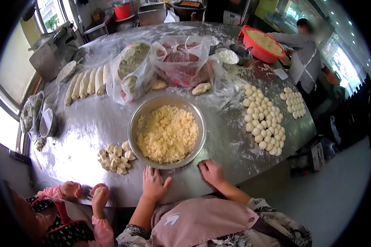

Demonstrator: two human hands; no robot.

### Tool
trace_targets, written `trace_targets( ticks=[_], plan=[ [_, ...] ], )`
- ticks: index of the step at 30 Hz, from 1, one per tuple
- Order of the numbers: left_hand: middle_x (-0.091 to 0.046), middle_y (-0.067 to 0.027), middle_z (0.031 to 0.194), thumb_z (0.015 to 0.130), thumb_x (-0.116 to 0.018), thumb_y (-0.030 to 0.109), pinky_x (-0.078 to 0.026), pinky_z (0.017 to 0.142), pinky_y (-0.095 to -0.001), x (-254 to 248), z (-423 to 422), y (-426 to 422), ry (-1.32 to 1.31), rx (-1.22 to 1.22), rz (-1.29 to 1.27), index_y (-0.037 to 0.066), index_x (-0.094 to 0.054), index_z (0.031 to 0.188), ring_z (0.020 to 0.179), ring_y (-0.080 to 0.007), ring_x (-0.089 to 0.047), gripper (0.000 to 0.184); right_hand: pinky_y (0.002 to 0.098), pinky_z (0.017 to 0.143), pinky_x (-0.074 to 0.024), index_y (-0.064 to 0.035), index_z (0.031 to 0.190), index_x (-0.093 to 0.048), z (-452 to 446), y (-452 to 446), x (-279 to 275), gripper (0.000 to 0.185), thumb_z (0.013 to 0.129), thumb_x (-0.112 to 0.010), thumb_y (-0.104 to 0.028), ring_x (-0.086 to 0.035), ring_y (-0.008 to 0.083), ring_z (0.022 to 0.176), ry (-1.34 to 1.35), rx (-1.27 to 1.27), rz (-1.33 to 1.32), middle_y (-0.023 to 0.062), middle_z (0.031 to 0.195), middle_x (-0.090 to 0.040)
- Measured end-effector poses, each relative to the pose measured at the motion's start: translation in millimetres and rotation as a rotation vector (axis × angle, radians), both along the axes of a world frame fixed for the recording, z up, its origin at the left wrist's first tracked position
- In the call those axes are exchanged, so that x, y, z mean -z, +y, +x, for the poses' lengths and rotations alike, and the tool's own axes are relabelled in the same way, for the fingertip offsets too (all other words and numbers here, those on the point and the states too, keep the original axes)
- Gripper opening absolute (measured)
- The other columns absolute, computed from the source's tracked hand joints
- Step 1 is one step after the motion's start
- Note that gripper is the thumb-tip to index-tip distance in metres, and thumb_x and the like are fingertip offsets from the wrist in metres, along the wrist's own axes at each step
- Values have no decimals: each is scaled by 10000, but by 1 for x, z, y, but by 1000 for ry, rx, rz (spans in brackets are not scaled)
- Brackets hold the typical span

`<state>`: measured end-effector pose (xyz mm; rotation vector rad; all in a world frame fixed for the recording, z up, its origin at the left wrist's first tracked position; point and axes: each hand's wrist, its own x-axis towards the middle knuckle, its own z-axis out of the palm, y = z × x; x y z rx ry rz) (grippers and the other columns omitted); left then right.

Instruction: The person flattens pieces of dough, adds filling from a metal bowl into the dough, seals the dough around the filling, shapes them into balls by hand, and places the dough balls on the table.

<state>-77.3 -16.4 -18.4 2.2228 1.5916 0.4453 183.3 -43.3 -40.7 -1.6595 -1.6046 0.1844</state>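
Note:
A steel bowl (pixel 165 101) of crumbly pale-yellow filling (pixel 168 133) stands on the metal table in front of me. My left hand (pixel 153 183) lies with fingers stretched and thumb apart against the bowl's near side, holding nothing. To the right of the bowl, my right hand (pixel 212 172) rests on the tabletop with its fingers curled in; nothing shows in it. Left of the bowl is a small heap of cut dough pieces (pixel 114 158). Round dough balls (pixel 264 119) cover a patch of table at the right.
At left, a co-worker's hands (pixel 99 195) are at the table edge. Dough rolls (pixel 86 84), plastic bags of filling (pixel 132 66) and a bag with red contents (pixel 181 61) lie farther back. Another person (pixel 307 57) stands by a red basin (pixel 264 43) at back right.

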Motion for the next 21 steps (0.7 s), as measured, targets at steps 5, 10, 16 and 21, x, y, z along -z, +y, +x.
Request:
trace_targets(
  ticks=[5, 10, 16, 21],
  plan=[
    [-492, -234, 1284, 849, -625, 164, -404, 1005, -426, -5, -18, -11, -67, 22, -47, -76, -505, 1218, 1160, -416, -475, 456, 316, 569, -488, -24, 874, -677, 9, 15, -15, 217, 917, -604, -224, -635, 200, 604, 530, 137, -401, 120, 678, -638],
    [-513, -227, 1179, 823, -608, 42, -434, 939, -436, -11, -33, -20, -123, 27, -105, -48, -536, 1085, 1088, -427, -492, 286, 327, 584, -495, -27, 946, -666, 6, 63, -71, 204, 917, -619, -223, -628, 188, 632, 249, -5, -115, 108, 748, -647],
    [-577, -199, 1026, 826, -615, 36, -463, 840, -439, -13, -40, -32, -193, -97, -175, -9, -513, 979, 955, -446, -535, 189, 411, 833, -510, -82, 1180, -619, -45, 117, -120, 381, 848, -680, -260, -637, 298, 946, -161, -431, -303, 164, 1166, -616],
    [-624, -112, 996, 904, -580, 82, -499, 761, -424, -10, -39, -41, -647, -401, -462, 29, -517, 1027, 876, -328, -610, 148, 411, 989, -436, -111, 1253, -589, -89, 136, -91, 488, 807, -706, -274, -532, 351, 1165, -419, -732, -270, 168, 1201, -601]
  ],
)
